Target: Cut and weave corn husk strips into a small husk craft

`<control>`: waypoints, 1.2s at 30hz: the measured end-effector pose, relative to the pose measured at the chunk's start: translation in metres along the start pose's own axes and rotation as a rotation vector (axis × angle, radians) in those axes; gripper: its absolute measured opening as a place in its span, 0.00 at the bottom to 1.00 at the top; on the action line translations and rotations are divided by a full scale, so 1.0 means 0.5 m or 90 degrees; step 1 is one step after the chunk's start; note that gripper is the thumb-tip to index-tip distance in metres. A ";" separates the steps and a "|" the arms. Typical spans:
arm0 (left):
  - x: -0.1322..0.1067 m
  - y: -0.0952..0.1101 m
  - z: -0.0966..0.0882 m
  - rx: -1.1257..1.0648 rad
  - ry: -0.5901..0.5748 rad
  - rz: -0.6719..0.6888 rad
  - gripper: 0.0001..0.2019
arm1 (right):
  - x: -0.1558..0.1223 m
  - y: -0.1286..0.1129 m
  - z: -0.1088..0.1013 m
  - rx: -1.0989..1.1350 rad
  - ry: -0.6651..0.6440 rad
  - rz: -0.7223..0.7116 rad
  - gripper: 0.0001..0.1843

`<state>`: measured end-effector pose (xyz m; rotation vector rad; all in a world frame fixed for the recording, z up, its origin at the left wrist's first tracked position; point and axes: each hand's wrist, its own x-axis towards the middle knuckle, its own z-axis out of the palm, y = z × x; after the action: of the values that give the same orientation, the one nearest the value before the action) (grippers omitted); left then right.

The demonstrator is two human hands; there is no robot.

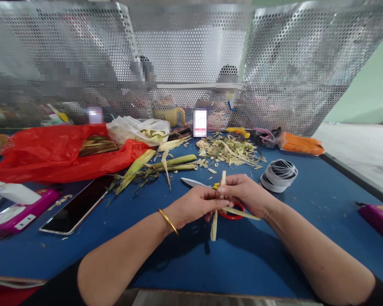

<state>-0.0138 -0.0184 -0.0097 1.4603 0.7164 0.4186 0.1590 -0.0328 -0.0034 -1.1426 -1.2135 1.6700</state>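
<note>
Pale corn husk strips (214, 227) cross between my two hands, over the blue table. My left hand (200, 204) pinches them near the crossing, its thumb on top. From the other side, my right hand (241, 189) grips the upright strip close to its upper end. One strip end sticks out to the right under the right wrist. Beneath the hands lie scissors (232, 216) with red handles, partly covered; their blade points left. A ball of white-grey string (279, 175) sits right of my right hand.
Husk scraps (231, 149) lie behind the hands. Left are corn husks (137, 165), a red plastic bag (51, 148), a tablet-like device (78, 208) and a purple box (25, 212). A lit phone (200, 123) stands before the perforated metal screen (191, 46). An orange packet (300, 143) lies back right.
</note>
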 end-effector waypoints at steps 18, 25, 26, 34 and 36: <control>-0.004 0.006 0.008 -0.016 0.098 -0.019 0.13 | 0.010 0.006 0.006 0.050 0.132 -0.069 0.18; 0.004 0.012 -0.004 -0.139 0.195 -0.043 0.12 | 0.001 -0.032 -0.022 -0.148 0.192 -0.090 0.25; 0.004 0.014 -0.006 -0.144 0.204 -0.046 0.11 | 0.000 -0.032 -0.023 -0.209 0.178 -0.090 0.23; 0.004 0.009 -0.005 -0.265 0.201 -0.107 0.11 | 0.007 -0.012 -0.028 -0.627 0.306 -0.291 0.10; 0.003 0.009 -0.009 -0.317 0.185 -0.092 0.14 | -0.001 -0.017 -0.024 -0.755 0.376 -0.428 0.08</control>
<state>-0.0151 -0.0140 -0.0055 0.8821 0.8686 0.6536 0.1713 -0.0277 0.0030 -1.4533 -1.8972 -0.0310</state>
